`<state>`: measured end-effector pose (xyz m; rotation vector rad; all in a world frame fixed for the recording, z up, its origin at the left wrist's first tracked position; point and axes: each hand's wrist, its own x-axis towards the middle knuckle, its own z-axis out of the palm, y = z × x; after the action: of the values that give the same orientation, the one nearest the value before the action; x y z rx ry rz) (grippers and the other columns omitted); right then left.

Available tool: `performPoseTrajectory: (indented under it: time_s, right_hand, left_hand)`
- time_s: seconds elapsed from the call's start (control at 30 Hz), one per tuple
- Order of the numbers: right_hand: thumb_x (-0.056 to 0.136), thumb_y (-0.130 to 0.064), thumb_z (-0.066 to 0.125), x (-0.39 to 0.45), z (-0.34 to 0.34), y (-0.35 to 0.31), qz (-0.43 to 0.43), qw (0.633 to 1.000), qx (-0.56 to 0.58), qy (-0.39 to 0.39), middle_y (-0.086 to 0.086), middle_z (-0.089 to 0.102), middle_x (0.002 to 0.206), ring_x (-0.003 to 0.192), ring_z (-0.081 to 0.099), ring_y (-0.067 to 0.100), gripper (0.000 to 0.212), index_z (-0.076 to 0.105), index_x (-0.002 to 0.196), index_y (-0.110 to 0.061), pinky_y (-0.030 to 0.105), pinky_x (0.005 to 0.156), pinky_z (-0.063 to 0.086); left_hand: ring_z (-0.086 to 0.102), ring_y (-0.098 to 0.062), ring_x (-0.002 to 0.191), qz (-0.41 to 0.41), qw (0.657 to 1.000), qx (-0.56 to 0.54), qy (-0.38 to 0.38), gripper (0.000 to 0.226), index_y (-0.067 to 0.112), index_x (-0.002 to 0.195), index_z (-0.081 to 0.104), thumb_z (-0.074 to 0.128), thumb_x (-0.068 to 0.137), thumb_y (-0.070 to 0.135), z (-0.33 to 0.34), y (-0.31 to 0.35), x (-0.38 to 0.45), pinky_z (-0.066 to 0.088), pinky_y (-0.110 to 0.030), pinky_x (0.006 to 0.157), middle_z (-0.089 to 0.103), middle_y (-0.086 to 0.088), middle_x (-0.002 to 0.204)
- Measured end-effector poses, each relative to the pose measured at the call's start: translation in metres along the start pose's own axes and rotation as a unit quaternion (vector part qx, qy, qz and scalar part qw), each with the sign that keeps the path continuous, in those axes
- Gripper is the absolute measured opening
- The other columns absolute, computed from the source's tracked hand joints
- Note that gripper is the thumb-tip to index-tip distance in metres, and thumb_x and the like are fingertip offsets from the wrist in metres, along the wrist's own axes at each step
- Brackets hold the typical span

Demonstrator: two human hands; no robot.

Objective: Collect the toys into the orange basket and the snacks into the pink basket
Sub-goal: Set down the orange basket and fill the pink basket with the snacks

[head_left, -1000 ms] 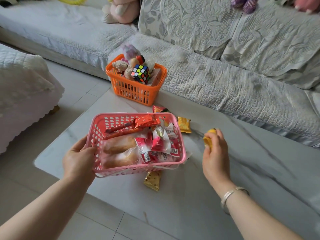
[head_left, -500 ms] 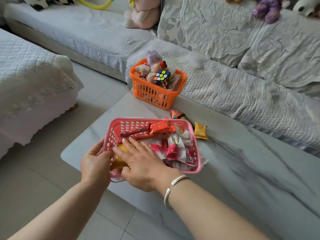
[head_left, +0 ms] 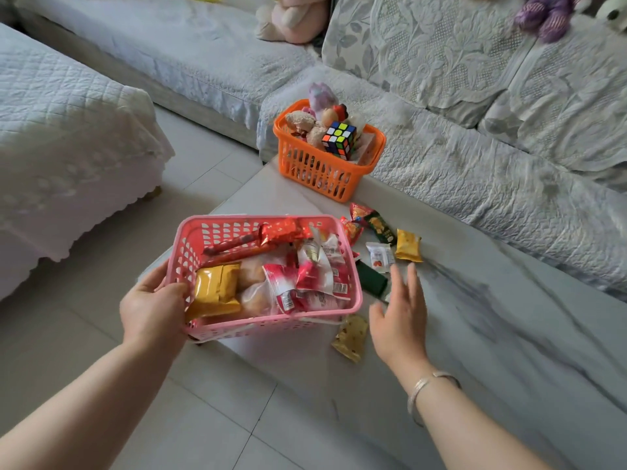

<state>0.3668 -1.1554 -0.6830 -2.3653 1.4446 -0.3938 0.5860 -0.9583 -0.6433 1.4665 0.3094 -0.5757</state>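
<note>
Though the pink basket (head_left: 268, 320) in the lower middle of the frame is already heaped with wrappers, several snacks lie loose on the marble table (head_left: 509, 334) just to its right, and these look like the things to take next. The yellow packet (head_left: 408, 245) at centre right is a small sealed pillow pack, surely light, crinkly and a little slippery, so I would pinch it across its flat middle or by a crimped end rather than squeeze it. The white sachet (head_left: 379, 256) beside it and the dark green packet (head_left: 371, 278) lying right against the basket's right wall should handle the same way, while the gold wrapper (head_left: 351, 337) below the basket's near right corner lies flat and may need a fingernail under one edge. The right hand (head_left: 400, 317) hovers over this scatter with fingers spread and straight, holding nothing. The left hand (head_left: 152, 307) grips the basket's left wall, thumb curled over the rim beside a yellow pack (head_left: 215, 288) inside; the basket appears tipped up off the table edge, thin plastic that should flex under load, so that grip matters. Further up, at upper centre, the orange basket (head_left: 325, 171) stands at the table's far edge against the sofa (head_left: 475, 171), holding a puzzle cube (head_left: 339, 139) and small plush toys (head_left: 305, 122). More plush animals sit on the sofa at the top of the frame.
</note>
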Motion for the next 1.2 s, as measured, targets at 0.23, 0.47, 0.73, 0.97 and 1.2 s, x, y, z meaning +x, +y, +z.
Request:
performPoseTrajectory:
  time_s: [0.23, 0.47, 0.73, 0.97, 1.2]
  right_hand:
    - [0.091, -0.057, 0.043, -0.033, 0.063, 0.008, 0.066, 0.973, -0.088, -0.203, 0.002, -0.027, 0.156, 0.146, -0.01, 0.033, 0.077, -0.007, 0.148, -0.045, 0.047, 0.118, 0.015]
    - [0.097, -0.005, 0.032, -0.045, 0.09, 0.015, 0.074, 0.97, -0.111, -0.204, 0.008, -0.017, 0.159, 0.147, -0.007, 0.03, 0.066, 0.005, 0.153, -0.028, 0.036, 0.115, 0.02]
    - [0.097, -0.007, 0.032, -0.041, 0.063, 0.025, 0.069, 0.984, -0.051, -0.156, 0.001, -0.01, 0.161, 0.148, 0.001, 0.023, 0.063, 0.011, 0.151, -0.031, 0.037, 0.114, 0.023]
    - [0.098, -0.005, 0.039, -0.011, 0.002, 0.011, 0.015, 0.999, -0.015, -0.043, 0.003, -0.01, 0.16, 0.148, 0.001, 0.024, 0.061, 0.019, 0.151, -0.024, 0.039, 0.115, 0.024]
    - [0.095, -0.003, 0.048, 0.006, -0.044, -0.106, -0.174, 0.98, 0.088, 0.035, 0.002, -0.01, 0.16, 0.147, -0.006, 0.02, 0.071, 0.014, 0.152, -0.027, 0.034, 0.115, 0.018]
  left_hand:
    - [0.073, -0.023, 0.091, 0.006, 1.0, -0.009, 0.014, 0.048, 0.026, 0.127, 0.067, 0.058, 0.092, -0.005, -0.026, 0.003, 0.019, 0.061, -0.041, 0.072, 0.071, 0.003, 0.106]
    - [0.073, -0.022, 0.092, 0.005, 1.0, -0.001, 0.022, 0.045, 0.03, 0.124, 0.068, 0.061, 0.093, -0.001, -0.04, 0.004, 0.032, 0.06, -0.041, 0.07, 0.07, 0.004, 0.108]
    - [0.072, -0.023, 0.094, -0.003, 1.0, 0.001, 0.021, 0.042, 0.032, 0.126, 0.066, 0.062, 0.095, 0.005, -0.035, 0.005, 0.027, 0.06, -0.043, 0.072, 0.07, 0.005, 0.112]
    - [0.072, -0.025, 0.094, -0.011, 1.0, -0.001, 0.009, 0.039, 0.03, 0.126, 0.066, 0.062, 0.096, 0.007, -0.023, 0.009, 0.012, 0.06, -0.042, 0.072, 0.07, 0.004, 0.111]
    - [0.072, -0.024, 0.088, -0.015, 1.0, -0.001, -0.013, 0.036, 0.03, 0.123, 0.066, 0.061, 0.097, 0.006, -0.002, 0.013, 0.0, 0.06, -0.045, 0.076, 0.07, 0.007, 0.101]
